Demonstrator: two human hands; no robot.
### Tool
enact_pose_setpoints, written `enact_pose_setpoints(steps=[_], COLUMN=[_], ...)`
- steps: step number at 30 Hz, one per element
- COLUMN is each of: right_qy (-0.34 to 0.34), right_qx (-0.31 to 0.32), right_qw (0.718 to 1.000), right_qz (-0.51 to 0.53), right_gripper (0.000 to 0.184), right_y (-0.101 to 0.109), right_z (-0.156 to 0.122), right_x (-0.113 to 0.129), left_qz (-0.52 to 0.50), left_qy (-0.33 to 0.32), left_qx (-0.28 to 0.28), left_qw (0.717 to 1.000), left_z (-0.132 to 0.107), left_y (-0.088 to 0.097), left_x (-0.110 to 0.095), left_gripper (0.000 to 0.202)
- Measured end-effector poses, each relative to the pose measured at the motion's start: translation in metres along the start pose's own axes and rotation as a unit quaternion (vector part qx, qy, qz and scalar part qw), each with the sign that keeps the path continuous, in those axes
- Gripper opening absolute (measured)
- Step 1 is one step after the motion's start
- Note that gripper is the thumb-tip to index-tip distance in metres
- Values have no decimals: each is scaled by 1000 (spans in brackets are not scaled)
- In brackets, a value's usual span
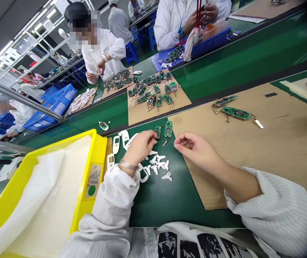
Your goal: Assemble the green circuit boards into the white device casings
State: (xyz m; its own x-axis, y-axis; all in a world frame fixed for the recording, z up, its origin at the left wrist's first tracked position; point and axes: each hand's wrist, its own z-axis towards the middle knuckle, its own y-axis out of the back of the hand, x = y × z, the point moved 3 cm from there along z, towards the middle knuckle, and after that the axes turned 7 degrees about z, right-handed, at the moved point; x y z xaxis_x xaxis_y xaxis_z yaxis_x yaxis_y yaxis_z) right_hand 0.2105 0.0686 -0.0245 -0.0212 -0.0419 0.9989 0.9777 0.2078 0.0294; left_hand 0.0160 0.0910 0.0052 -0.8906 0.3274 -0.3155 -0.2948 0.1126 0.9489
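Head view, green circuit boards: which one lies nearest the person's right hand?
The circuit board on the right of the pair between the hands, nearest the right hand; its partner sits by the left hand, and the others lie farther off.

white sleeves [277, 211] with fine grey pinstripes flank green circuit boards [168, 129] and white plastic shells [116, 144] on a dark green bench mat [156, 200], between a bright yellow tray [96, 150] and tan cardboard [250, 172]; blue crates [60, 100] and a black-and-white printed sheet [204, 243] frame the scene.

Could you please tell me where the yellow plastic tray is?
The yellow plastic tray sits lower left in the head view, beside the person's white striped left sleeve.
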Motion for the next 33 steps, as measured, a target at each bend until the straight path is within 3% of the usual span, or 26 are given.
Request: enact_pose_setpoints(steps=[4, 8, 11, 13, 16, 19, 21, 24, 27, 30, 33], right_qy=[65, 71, 68, 100, 214, 271, 238, 92, -45, -85, -92], right_qx=[9, 28, 34, 18, -27, -6, 57, 140, 168, 181, 181], right_qw=[990, 987, 987, 982, 959, 946, 960, 986, 972, 952, 945], right_qz=[-124, -140, -144, -157, -185, -176, -139, -5, 159, 231, 258], right_gripper=[8, 8, 8, 9, 18, 31, 30, 21, 28, 32, 34], right_y=[-1, -3, -3, -1, -1, -7, -12, -17, -20, -21, -22], right_z=[0, 0, 0, -2, -8, -17, -19, -19, -17, -16, -17], right_x=[1, -1, -2, 0, 11, 19, 19, 12, 6, 5, 6], left_qz=[60, 127, 129, 122, 11, -211, -334, -513, -642, -659, -648], left_qy=[38, 75, 78, 80, 74, 74, 85, 86, 70, 75, 73], left_qx=[-30, -28, -34, -61, -129, -162, -157, -162, -151, -94, -41], left_qw=[997, 989, 988, 987, 989, 961, 925, 839, 748, 742, 757], left_z=[-12, -8, -5, -9, -24, -42, -51, -54, -51, -49, -51], left_y=[3, -11, -15, -7, 12, 21, 16, 2, -12, -25, -37], left_x=[-2, 0, 2, 1, -8, -20, -26, -27, -24, -24, -28], left_gripper=[13, 29, 21, 20, 19, 14, 12, 16, 38, 55, 49])
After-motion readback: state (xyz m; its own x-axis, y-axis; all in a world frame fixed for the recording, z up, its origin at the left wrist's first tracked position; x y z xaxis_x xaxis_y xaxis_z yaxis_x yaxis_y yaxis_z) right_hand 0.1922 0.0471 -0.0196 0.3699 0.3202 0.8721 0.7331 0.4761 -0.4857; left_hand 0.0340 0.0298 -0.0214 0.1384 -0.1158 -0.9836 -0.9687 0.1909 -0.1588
